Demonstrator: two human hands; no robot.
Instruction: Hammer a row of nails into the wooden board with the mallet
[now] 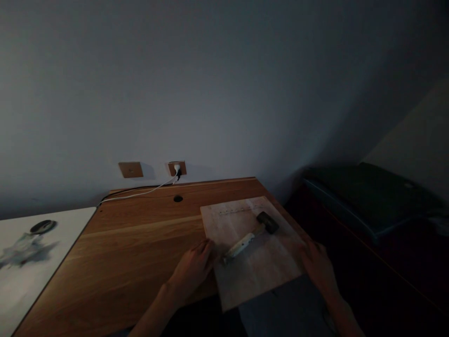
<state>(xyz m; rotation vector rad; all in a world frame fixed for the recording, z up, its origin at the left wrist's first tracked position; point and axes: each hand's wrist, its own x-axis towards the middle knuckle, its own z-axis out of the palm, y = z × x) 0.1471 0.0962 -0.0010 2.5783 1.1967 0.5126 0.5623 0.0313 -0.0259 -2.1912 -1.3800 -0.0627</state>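
Observation:
A pale, flat wooden board (270, 271) lies at the right of the wooden desk, its near corner jutting past the front edge. My left hand (196, 264) grips its left edge, fingers curled against the side. On the opposite edge is my right hand (318, 267), closed around the board's side; its fingertips are dim. Across the board rests a hammer (242, 245), with a dark head toward the far right and a light, worn-looking handle pointing at my left hand. Neither hand touches the head. Along the board's far edge runs a row of small marks or nails (242, 210), too small to tell.
The wooden desk (133, 262) meets a grey wall with two outlet plates, one holding a white plug (177, 168) and cables. A white surface (21, 285) at left carries a dark round object (42, 226) and crumpled clear plastic (26, 250). A dark cushion-like block (372, 196) lies right.

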